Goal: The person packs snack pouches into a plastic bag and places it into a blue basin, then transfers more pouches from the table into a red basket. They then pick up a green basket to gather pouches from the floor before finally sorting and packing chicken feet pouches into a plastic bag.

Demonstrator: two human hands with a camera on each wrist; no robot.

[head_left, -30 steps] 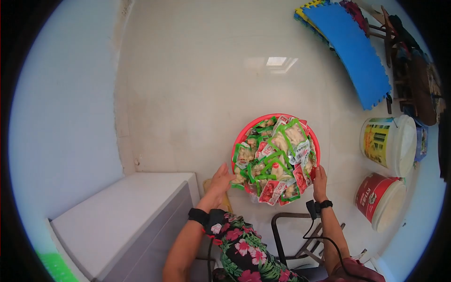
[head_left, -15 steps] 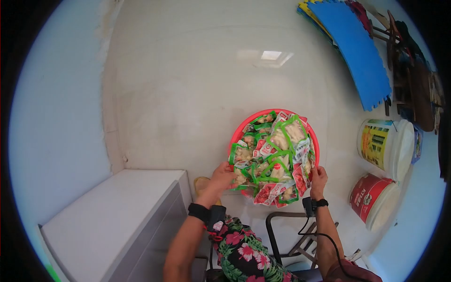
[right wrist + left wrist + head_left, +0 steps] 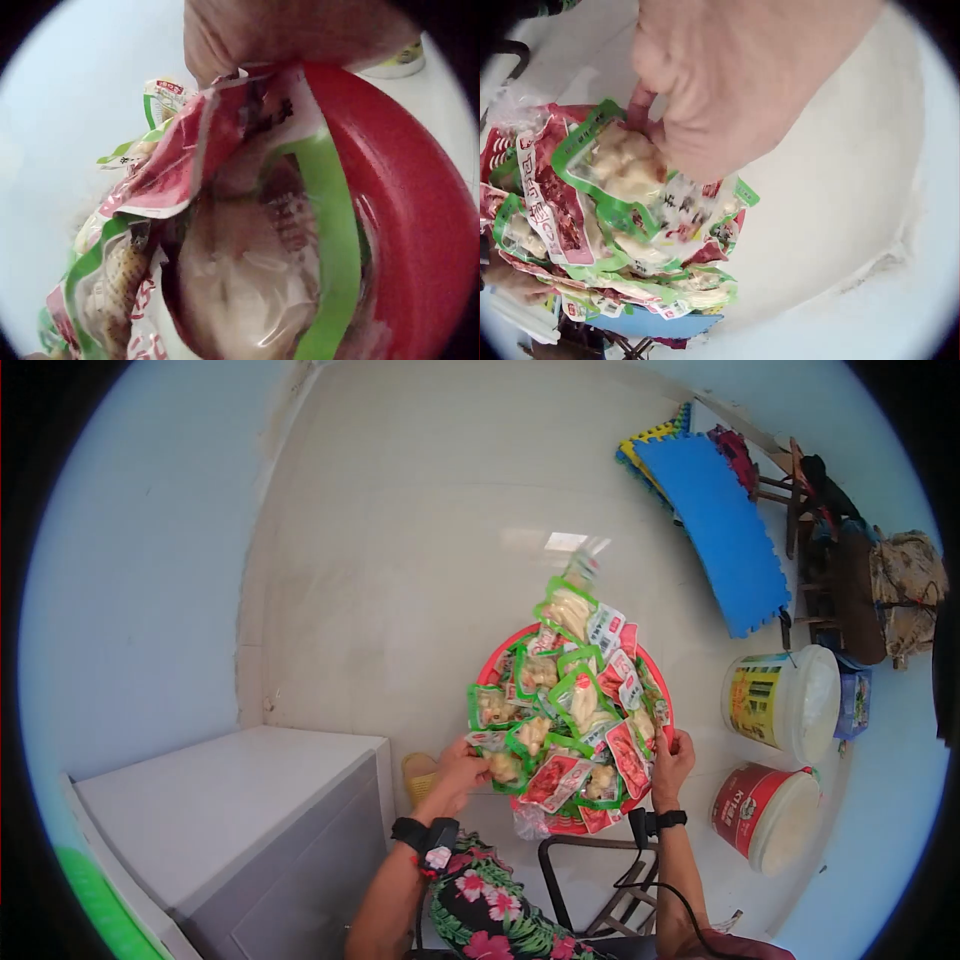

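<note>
A red plastic basin [image 3: 671, 710] is heaped with clear, green-edged and red food packets [image 3: 585, 705]. It tilts away from the person, and its contents bulge over the far rim. One blurred packet [image 3: 581, 569] is beyond that rim. My left hand [image 3: 462, 768] grips the basin's left side, its fingertips partly hidden by packets. In the left wrist view, a green-edged packet [image 3: 619, 169] lies against the fingers of that hand. On the opposite side my right hand [image 3: 674, 757] holds the rim, its fingers hidden behind packets in the right wrist view.
A white-topped cabinet [image 3: 240, 800] stands at left, with a yellow slipper [image 3: 420, 775] beside it. To the right are a white bucket [image 3: 790, 702], a red-labelled bucket [image 3: 765, 815] and blue foam mats [image 3: 715, 525]. A dark metal-framed chair [image 3: 548, 880] is near the legs.
The basin has tipped forward and looks larger. Packets have shifted over its far rim, one of them blurred beyond it. Both hands stay at the sides, and the head view has shifted.
</note>
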